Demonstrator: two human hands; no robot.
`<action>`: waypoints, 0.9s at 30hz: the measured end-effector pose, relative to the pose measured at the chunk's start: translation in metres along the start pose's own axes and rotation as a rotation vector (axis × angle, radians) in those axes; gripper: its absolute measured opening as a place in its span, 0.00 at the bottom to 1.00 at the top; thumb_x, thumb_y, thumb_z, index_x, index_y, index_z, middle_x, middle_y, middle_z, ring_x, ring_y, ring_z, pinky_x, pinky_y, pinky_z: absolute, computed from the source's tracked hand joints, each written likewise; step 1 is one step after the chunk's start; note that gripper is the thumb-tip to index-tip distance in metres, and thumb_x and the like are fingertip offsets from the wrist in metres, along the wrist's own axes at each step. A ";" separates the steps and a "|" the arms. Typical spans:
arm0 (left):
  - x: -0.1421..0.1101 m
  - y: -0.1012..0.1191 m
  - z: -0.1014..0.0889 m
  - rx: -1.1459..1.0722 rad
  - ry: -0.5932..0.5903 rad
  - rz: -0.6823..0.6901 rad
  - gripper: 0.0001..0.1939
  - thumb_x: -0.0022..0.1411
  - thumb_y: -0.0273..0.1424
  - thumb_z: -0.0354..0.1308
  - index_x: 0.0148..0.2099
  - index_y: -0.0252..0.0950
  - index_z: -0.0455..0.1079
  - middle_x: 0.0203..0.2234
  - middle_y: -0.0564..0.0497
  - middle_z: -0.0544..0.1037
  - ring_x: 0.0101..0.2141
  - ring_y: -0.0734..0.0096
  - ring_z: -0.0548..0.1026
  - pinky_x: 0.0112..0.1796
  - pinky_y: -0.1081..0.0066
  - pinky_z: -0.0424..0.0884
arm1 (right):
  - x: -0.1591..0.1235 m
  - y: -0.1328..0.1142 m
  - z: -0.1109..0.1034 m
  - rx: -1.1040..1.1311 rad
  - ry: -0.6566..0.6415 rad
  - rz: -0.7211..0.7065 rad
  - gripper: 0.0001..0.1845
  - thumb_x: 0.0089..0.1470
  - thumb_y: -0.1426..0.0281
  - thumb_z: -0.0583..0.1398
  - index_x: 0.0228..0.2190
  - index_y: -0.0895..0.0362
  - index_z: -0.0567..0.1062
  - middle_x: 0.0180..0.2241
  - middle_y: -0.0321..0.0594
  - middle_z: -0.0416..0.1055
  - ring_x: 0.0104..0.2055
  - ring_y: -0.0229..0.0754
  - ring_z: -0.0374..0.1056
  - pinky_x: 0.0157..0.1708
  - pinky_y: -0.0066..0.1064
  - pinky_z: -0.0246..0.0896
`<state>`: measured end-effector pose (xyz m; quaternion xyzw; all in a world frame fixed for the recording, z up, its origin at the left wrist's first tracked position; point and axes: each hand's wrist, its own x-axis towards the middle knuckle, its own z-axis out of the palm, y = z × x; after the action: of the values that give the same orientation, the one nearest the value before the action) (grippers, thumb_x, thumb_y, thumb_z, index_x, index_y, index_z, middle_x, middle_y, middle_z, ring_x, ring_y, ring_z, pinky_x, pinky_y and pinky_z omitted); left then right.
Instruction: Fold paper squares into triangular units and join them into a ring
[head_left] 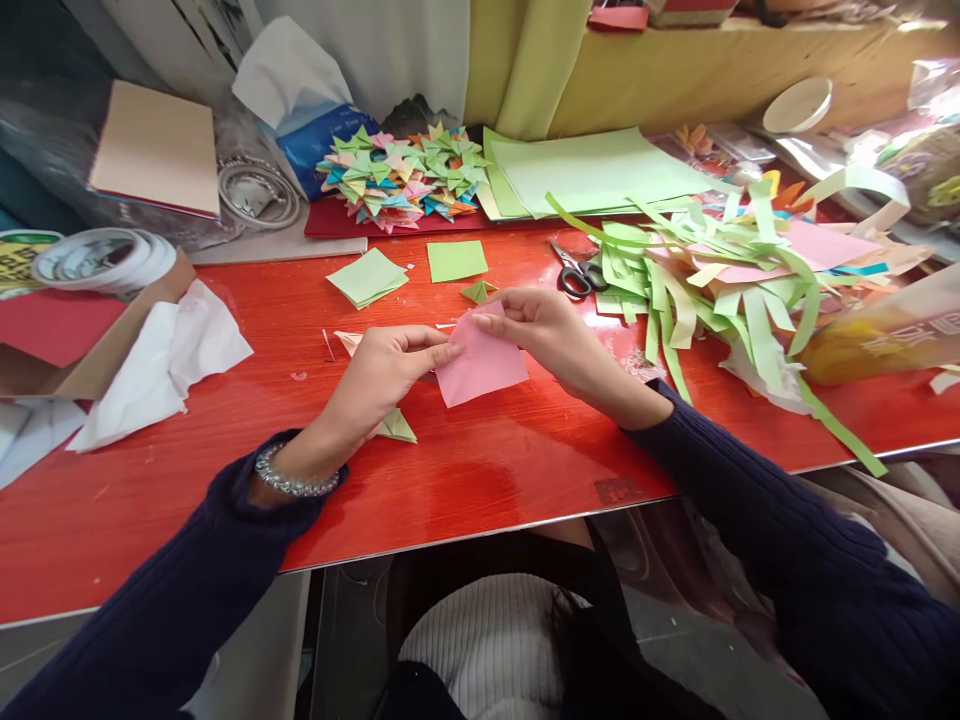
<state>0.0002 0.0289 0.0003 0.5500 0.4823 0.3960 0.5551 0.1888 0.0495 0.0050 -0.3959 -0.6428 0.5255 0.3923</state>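
A pink square of paper (484, 365) is held up just over the red table, creased lightly across its face. My left hand (390, 365) pinches its left edge between thumb and fingers. At its top edge my right hand (540, 325) is closed on the same sheet. Below my left hand lies a folded green paper piece (397, 426), partly covered. Another folded green piece (478, 291) sits just beyond my right fingertips. Farther back are a stack of pale green squares (367, 278) and a brighter green square (457, 261).
Black-handled scissors (580, 275) lie right of the squares, beside a heap of green paper strips (735, 260). Folded-paper rings (405, 175) and large green sheets (592, 170) lie at the back. Tape rolls (105, 260) and crumpled tissue (165, 360) are on the left. The table's front edge (480, 533) is near me.
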 end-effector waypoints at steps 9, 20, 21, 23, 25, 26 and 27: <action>-0.002 0.004 0.004 -0.025 0.078 -0.036 0.13 0.51 0.38 0.68 0.26 0.33 0.72 0.22 0.53 0.74 0.26 0.77 0.70 0.30 0.75 0.67 | -0.001 -0.003 0.004 -0.077 -0.028 0.151 0.19 0.47 0.59 0.67 0.22 0.61 0.70 0.21 0.32 0.60 0.22 0.29 0.52 0.20 0.25 0.42; -0.003 -0.002 0.006 -0.023 0.179 0.066 0.10 0.54 0.37 0.65 0.27 0.35 0.74 0.21 0.54 0.73 0.24 0.77 0.69 0.27 0.76 0.68 | -0.004 -0.006 0.010 -0.094 -0.082 0.179 0.15 0.49 0.64 0.66 0.23 0.62 0.71 0.20 0.31 0.61 0.21 0.27 0.52 0.18 0.24 0.42; -0.003 -0.002 0.006 -0.040 0.174 0.055 0.10 0.54 0.37 0.65 0.28 0.35 0.75 0.22 0.54 0.73 0.24 0.77 0.70 0.28 0.75 0.70 | -0.004 -0.006 0.010 -0.092 -0.082 0.175 0.15 0.49 0.64 0.66 0.23 0.62 0.71 0.19 0.31 0.60 0.21 0.27 0.52 0.18 0.24 0.41; -0.002 -0.002 0.005 -0.043 0.169 0.049 0.10 0.53 0.38 0.66 0.29 0.35 0.76 0.23 0.53 0.74 0.26 0.76 0.71 0.30 0.75 0.71 | -0.004 -0.004 0.009 -0.093 -0.070 0.163 0.16 0.49 0.64 0.66 0.21 0.62 0.71 0.19 0.31 0.59 0.20 0.27 0.50 0.19 0.24 0.41; -0.001 -0.001 0.004 -0.026 0.152 0.044 0.11 0.52 0.39 0.67 0.32 0.35 0.77 0.25 0.52 0.76 0.27 0.75 0.73 0.31 0.75 0.72 | -0.004 -0.001 0.008 -0.074 -0.044 0.139 0.16 0.49 0.63 0.66 0.22 0.62 0.72 0.20 0.31 0.60 0.21 0.27 0.51 0.19 0.24 0.42; -0.001 0.000 0.004 -0.023 0.140 0.038 0.12 0.51 0.39 0.68 0.33 0.36 0.77 0.26 0.52 0.77 0.28 0.74 0.74 0.32 0.74 0.72 | -0.003 0.000 0.008 -0.066 -0.026 0.117 0.15 0.50 0.62 0.65 0.24 0.63 0.73 0.20 0.32 0.62 0.22 0.28 0.53 0.20 0.24 0.44; -0.001 0.001 0.003 -0.029 0.129 0.028 0.12 0.49 0.39 0.69 0.33 0.36 0.77 0.27 0.51 0.78 0.29 0.73 0.74 0.32 0.74 0.72 | -0.003 0.002 0.008 -0.073 -0.007 0.084 0.15 0.52 0.62 0.64 0.26 0.63 0.74 0.22 0.33 0.64 0.23 0.29 0.55 0.21 0.24 0.46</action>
<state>0.0034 0.0272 0.0014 0.5221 0.5034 0.4453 0.5250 0.1831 0.0443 0.0017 -0.4347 -0.6459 0.5189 0.3529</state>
